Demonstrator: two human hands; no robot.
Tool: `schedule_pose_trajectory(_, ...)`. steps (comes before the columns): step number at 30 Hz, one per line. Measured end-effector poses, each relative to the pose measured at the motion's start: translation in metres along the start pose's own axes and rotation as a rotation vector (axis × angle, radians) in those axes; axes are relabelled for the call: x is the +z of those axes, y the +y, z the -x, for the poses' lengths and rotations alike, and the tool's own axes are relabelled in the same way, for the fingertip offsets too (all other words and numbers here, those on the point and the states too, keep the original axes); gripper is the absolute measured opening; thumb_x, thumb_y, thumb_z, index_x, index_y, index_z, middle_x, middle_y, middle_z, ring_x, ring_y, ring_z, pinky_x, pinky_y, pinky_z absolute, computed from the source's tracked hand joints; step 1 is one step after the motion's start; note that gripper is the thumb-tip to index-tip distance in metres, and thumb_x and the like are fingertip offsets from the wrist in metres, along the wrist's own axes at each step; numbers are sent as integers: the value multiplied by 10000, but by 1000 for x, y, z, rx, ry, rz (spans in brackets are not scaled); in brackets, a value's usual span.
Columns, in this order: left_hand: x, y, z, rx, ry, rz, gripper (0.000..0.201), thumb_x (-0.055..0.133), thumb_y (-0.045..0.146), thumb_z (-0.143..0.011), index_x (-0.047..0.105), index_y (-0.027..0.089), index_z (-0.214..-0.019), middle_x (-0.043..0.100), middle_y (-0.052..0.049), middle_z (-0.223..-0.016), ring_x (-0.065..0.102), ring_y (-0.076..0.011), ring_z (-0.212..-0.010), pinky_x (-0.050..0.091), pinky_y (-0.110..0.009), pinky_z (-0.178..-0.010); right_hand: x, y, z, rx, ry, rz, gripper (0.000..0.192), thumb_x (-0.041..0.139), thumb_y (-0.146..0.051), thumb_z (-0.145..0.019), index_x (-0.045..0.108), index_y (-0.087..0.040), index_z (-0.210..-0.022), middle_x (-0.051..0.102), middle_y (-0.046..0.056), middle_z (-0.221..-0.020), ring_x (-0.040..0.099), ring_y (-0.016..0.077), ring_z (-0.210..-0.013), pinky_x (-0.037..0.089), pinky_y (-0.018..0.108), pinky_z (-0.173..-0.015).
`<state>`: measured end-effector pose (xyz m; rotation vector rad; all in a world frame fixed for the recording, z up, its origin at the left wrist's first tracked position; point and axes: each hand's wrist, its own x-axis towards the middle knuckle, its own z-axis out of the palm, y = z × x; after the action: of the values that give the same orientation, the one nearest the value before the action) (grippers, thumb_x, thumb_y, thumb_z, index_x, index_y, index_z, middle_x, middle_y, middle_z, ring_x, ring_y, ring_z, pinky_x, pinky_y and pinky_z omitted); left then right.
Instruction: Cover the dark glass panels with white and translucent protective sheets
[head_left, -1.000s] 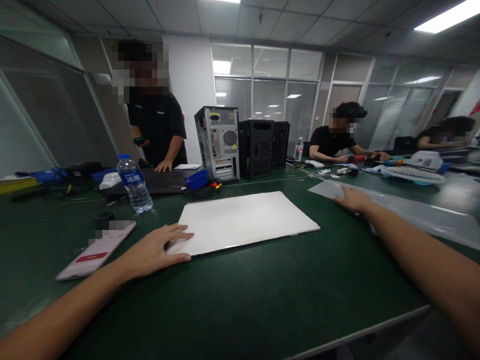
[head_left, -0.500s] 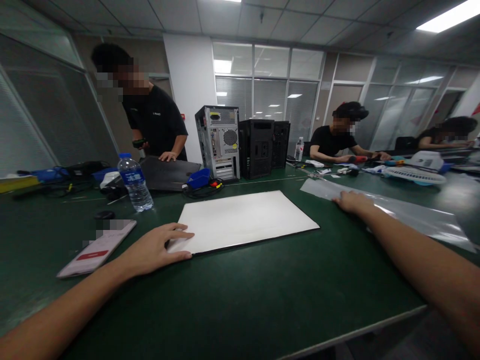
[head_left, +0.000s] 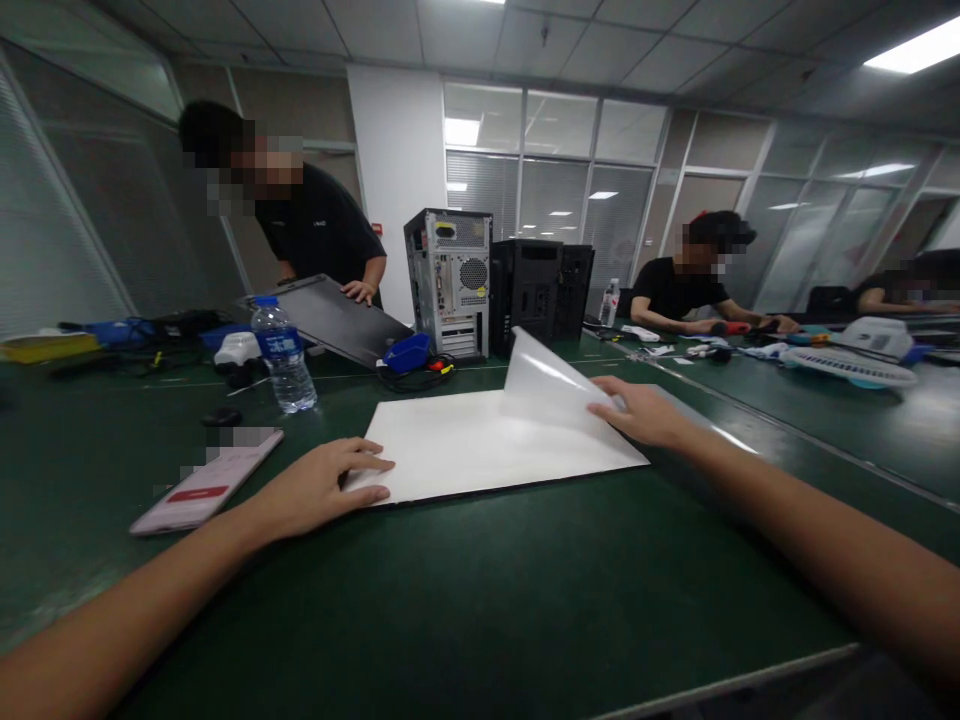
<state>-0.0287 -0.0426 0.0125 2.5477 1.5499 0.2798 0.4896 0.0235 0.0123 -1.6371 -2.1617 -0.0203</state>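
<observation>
A flat white panel [head_left: 442, 450] with a dark edge lies on the green table in front of me. My left hand [head_left: 330, 485] rests on its left end, fingers spread over the surface and thumb at the near edge. Closed on a translucent plastic sheet [head_left: 544, 375], my right hand [head_left: 637, 410] is above the panel's right end. One corner of the sheet stands up over the panel, while the rest trails to the right behind my forearm. I cannot tell whether the sheet touches the panel.
A phone [head_left: 214, 485] and a water bottle [head_left: 285, 360] are on the left. Computer towers [head_left: 450, 285] stand at the back, near a blue tray [head_left: 407, 353]. A person [head_left: 322, 230] behind the table holds a dark flat panel [head_left: 345, 320]. A white fan [head_left: 851, 365] lies far right.
My right hand has brought the plastic sheet leftward, from beside the white panel to over its right end. My left hand stays put. The person opposite has tilted up the dark panel.
</observation>
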Motion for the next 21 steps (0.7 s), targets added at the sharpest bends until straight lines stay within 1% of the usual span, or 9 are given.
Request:
schedule_pose_trajectory(2,2,-3,0,18,0,3,635,537,742,-879,638,374,-1387,557,-24,-1525,520,-310,-1390,399,-452,-1168,7,-17,2,-78,-126,-135,678,470,-689,-939,524,-267,-1467,616,82,-1415,610,312,-1230,493,439,-1031)
schedule_pose_trajectory(4,5,-7,1,36,-9,7,698,574,747,-856,566,385,-1453,495,-16,-1582,467,-318,-1437,359,-476,-1197,13,-21,1,-105,-194,-214,652,406,-681,-970,550,-262,-1448,597,65,-1444,588,285,-1269,483,420,-1059)
schedule_pose_trajectory(7,8,-11,2,52,-30,5,780,617,759,-818,517,380,-1492,444,-19,-1618,411,-331,-1476,324,-502,-1216,17,-6,-2,-51,-141,-109,632,361,-655,-990,604,-245,-1405,573,69,-1471,546,289,-1321,434,442,-1115)
schedule_pose_trajectory(10,9,-13,2,43,-36,7,786,615,763,-815,530,362,-1486,454,-30,-1612,409,-332,-1477,319,-503,-1218,16,17,-3,51,-76,29,625,478,-638,-937,677,-181,-1315,620,145,-1396,532,362,-1317,389,523,-1130)
schedule_pose_trajectory(12,9,-13,2,43,-37,8,767,607,757,-826,537,362,-1480,458,-31,-1609,412,-325,-1475,319,-496,-1219,15,28,-3,76,-84,50,597,508,-619,-921,725,-154,-1227,671,170,-1302,574,379,-1253,414,533,-1095)
schedule_pose_trajectory(14,9,-14,1,45,-41,9,749,606,748,-835,539,368,-1478,459,-32,-1608,413,-318,-1475,321,-493,-1217,16,31,-3,74,-104,38,586,487,-621,-933,748,-159,-1180,702,157,-1242,620,352,-1186,456,495,-1055)
schedule_pose_trajectory(16,9,-14,1,41,-44,18,740,613,742,-835,545,373,-1472,463,-34,-1605,419,-321,-1470,332,-498,-1210,17,29,-4,56,-123,0,604,444,-645,-951,739,-187,-1213,698,124,-1269,635,313,-1174,477,449,-1043)
schedule_pose_trajectory(19,9,-13,1,40,-38,19,771,625,740,-826,537,344,-1482,471,-54,-1598,431,-328,-1462,338,-498,-1207,18,24,-7,37,-127,-55,628,357,-661,-986,688,-239,-1311,654,75,-1363,613,265,-1231,461,405,-1076)
schedule_pose_trajectory(21,9,-11,1,53,-25,8,816,629,737,-825,512,302,-1505,472,-76,-1595,441,-322,-1454,341,-481,-1208,18,24,-8,49,-106,-52,610,368,-641,-988,680,-237,-1323,631,81,-1396,582,276,-1274,424,424,-1114)
